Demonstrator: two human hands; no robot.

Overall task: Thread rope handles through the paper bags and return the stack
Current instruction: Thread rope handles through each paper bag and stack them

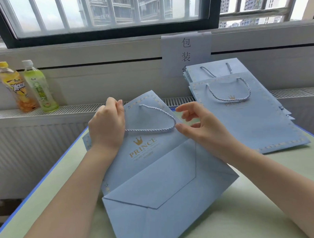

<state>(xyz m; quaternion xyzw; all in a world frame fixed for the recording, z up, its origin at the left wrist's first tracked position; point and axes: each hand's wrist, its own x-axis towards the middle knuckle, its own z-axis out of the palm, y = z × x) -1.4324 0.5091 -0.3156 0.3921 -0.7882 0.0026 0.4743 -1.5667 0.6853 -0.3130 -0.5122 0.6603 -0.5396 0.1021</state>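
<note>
I hold the paper bag flat on the counter, left hand pinching its top edge, right hand half open, its thumb touching the rope handle loop's right end.

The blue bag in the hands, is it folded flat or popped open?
Folded flat. The blue bag has its bottom flap creased up against its front, and no opening gapes at the top.

Two bare forearms, no sleeves, short unpainted fingernails
</note>
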